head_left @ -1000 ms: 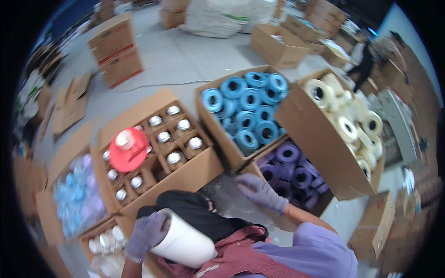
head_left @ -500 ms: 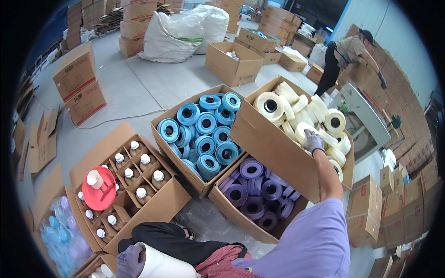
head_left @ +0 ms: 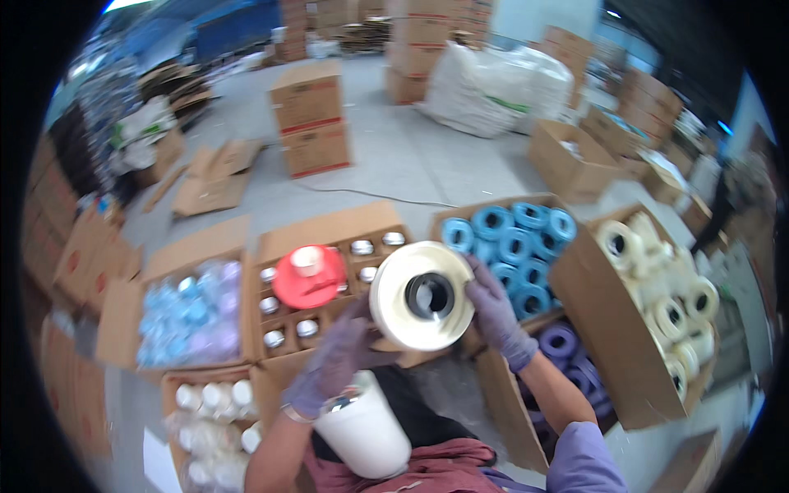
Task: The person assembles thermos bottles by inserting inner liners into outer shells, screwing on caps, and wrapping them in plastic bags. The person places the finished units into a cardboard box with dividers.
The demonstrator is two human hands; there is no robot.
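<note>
Cream plastic ring [head_left: 393, 292] near white cylinder [head_left: 371, 440]: right hand [head_left: 499, 316] clamped on rim, left hand [head_left: 341, 355] too blurry to tell; keep it level.

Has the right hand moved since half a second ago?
Yes. Against the carton of cream pieces, the right hand has moved left, from inside that carton to outside it, now gripping a cream ring.

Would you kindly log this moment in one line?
left hand: holds cream ring; right hand: holds same ring; white container: tilted; purple rings: boxed
</note>
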